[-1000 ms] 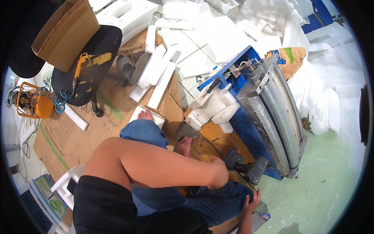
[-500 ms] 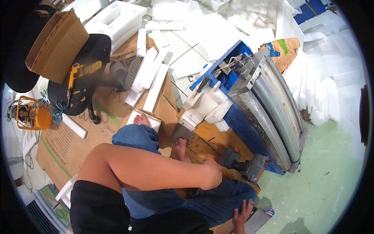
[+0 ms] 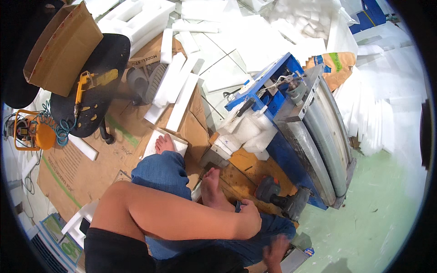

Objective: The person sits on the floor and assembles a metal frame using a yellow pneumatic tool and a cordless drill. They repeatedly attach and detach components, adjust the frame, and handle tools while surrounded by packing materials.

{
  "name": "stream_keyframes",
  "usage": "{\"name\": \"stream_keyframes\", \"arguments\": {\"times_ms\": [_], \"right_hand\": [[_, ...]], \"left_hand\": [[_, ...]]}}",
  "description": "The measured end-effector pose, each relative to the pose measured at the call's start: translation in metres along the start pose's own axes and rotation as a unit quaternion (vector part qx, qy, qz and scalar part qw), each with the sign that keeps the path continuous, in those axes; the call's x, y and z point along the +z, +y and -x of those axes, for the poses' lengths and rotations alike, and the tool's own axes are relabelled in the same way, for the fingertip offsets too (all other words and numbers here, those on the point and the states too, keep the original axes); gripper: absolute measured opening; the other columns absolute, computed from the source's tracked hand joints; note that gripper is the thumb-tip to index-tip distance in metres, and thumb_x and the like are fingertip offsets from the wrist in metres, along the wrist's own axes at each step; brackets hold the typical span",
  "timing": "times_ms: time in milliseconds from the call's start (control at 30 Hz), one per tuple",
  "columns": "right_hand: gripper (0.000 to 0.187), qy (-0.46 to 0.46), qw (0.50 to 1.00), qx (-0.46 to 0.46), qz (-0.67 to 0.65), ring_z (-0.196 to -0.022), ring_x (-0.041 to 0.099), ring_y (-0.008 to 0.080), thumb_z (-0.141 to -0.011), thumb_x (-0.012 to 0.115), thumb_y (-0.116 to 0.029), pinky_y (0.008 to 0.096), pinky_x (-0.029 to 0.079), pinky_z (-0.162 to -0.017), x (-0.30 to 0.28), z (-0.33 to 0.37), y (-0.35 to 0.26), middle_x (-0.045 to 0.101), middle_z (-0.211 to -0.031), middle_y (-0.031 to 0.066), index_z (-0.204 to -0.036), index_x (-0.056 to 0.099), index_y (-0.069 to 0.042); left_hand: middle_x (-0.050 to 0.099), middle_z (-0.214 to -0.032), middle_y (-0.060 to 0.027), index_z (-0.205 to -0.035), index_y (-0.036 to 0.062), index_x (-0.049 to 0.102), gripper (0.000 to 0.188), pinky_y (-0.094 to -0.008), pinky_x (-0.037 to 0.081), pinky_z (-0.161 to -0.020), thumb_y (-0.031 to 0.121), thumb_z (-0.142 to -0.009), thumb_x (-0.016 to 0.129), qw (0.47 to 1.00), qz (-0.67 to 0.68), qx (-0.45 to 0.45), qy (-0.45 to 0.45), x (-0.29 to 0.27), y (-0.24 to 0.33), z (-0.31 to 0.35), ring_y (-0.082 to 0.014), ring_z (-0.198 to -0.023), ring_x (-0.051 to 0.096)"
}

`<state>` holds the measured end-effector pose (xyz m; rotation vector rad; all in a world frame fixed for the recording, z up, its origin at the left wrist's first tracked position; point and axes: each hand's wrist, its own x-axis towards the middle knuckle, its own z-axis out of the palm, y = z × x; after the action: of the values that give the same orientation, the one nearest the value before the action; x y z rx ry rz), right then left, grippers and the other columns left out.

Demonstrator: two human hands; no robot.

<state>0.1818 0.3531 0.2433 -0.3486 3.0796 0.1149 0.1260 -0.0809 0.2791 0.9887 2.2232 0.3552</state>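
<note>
My left forearm crosses my lap. My left hand (image 3: 250,220) lies bent over the shin of my folded leg, by the dark hem of my blue jeans (image 3: 166,175). Its fingers are curled, and what they close on is hidden. My right hand (image 3: 276,251) is blurred by motion beside my knee, above a grey metal piece (image 3: 295,260); its fingers cannot be read. Nearest to the hands is a dark cordless drill (image 3: 296,204) against the blue machine. One bare foot (image 3: 211,189) is on the brown board, the other on a white foam block (image 3: 152,144).
A blue machine with metal rollers (image 3: 325,136) stands at right, white foam pieces (image 3: 257,132) at its left side. Further left are a black chair (image 3: 111,59) with an open cardboard box (image 3: 63,50) and a yellow air gun (image 3: 81,88). Foam strips (image 3: 182,102) lie on cardboard.
My left hand has shifted lower, toward me, uncovering more of the foot and the hem. My right hand has moved slightly left and is now blurred. The view has shifted a little.
</note>
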Motion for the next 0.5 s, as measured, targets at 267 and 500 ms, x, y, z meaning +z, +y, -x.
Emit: {"name": "stream_keyframes", "arguments": {"times_ms": [267,500], "right_hand": [[0.052,-0.015,0.995,0.025,0.097,-0.136,0.044,0.0426,-0.092,0.062,-0.024,0.0590,0.028,-0.115,-0.010,0.004,0.010,0.051,-0.144,0.0242,-0.137,0.056,0.001],[0.058,-0.175,0.974,-0.118,0.084,-0.144,0.036,0.0403,-0.095,0.060,-0.041,0.0635,0.023,-0.116,-0.041,-0.055,0.001,0.045,-0.153,0.0172,-0.145,0.051,-0.012]], "left_hand": [[0.072,-0.117,-0.0152,-0.116,0.0068,0.073,0.032,-0.0507,0.049,-0.092,0.020,-0.088,0.065,1.000,-0.003,-0.023,0.005,-0.016,-0.010,0.026,-0.0326,-0.109,0.068],[0.071,-0.113,-0.0170,-0.114,0.0044,0.071,0.030,-0.0459,0.050,-0.091,0.021,-0.092,0.059,0.987,-0.006,0.074,0.144,0.002,-0.025,0.031,-0.0334,-0.108,0.067]]}}
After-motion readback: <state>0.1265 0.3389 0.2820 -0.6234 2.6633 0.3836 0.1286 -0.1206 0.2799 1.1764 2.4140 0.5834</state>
